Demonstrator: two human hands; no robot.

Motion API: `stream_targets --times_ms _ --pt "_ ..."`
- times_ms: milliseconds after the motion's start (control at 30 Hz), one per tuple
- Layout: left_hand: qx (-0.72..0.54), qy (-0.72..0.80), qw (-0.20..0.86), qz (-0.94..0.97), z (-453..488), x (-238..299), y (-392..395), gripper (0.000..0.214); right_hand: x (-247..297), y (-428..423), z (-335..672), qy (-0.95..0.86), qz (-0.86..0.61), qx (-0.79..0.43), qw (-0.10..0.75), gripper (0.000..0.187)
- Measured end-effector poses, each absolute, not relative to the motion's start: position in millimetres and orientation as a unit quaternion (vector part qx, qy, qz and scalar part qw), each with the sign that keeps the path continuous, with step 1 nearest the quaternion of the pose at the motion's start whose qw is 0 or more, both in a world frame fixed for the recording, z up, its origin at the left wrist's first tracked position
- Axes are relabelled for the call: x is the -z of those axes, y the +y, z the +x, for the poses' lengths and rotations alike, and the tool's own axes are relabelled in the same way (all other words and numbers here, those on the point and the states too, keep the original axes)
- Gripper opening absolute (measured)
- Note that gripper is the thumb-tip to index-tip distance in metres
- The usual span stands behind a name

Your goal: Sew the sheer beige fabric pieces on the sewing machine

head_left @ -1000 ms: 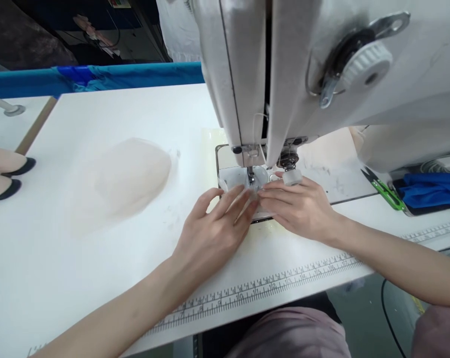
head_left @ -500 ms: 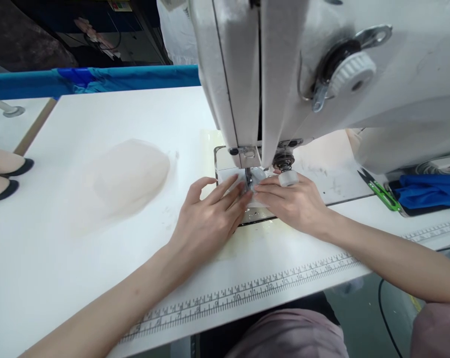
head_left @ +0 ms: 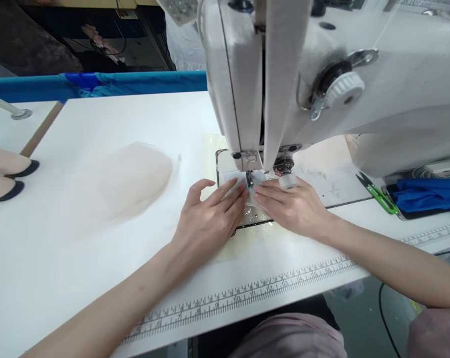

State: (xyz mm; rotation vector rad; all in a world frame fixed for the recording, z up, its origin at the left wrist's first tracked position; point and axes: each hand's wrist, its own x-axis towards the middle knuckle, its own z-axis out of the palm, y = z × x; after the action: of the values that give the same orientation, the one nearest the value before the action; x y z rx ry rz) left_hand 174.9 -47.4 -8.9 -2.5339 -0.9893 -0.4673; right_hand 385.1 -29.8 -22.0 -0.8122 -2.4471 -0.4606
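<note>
A white sewing machine (head_left: 243, 89) stands over the table, its presser foot (head_left: 249, 180) lowered close to a small piece of sheer white fabric (head_left: 228, 177). My left hand (head_left: 212, 214) lies on the fabric left of the foot, fingers stretched out and its index finger apart from the others. Right of the foot, my right hand (head_left: 295, 206) rests with straight fingers side by side, fingertips on the fabric. Its thumb is partly hidden behind the machine's white knob (head_left: 288, 181). Under both hands is the metal needle plate (head_left: 255, 217).
A thin sheer fabric piece (head_left: 135, 181) lies on the left of the white table (head_left: 98, 278). Green-handled thread snips (head_left: 380, 196) and a blue cloth (head_left: 429, 194) sit at the right. A printed ruler (head_left: 247, 298) runs along the front edge. Two beige objects with black ends (head_left: 9, 181) project at the far left.
The camera view has shifted slightly, so the machine and table sit a little lower. Both hands stay beside the presser foot on the fabric, with only slight finger movement.
</note>
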Motion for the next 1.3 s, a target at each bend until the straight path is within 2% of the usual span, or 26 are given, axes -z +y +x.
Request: stream_targets --times_ms 267,767,1300 --pt "0.193 -0.358 0.176 -0.896 174.3 12.6 -39.6 0.024 23.7 -27.4 385.0 -0.908 -0.301 0.129 0.261 0.020" --pt "0.190 -0.355 0.174 -0.899 173.5 14.1 -31.0 0.022 19.2 -26.4 382.6 -0.901 -0.331 0.178 0.217 0.026" --pt "0.206 -0.362 0.197 -0.888 173.2 19.9 -28.0 0.022 26.5 -22.8 384.5 -0.906 -0.316 0.188 0.209 0.027"
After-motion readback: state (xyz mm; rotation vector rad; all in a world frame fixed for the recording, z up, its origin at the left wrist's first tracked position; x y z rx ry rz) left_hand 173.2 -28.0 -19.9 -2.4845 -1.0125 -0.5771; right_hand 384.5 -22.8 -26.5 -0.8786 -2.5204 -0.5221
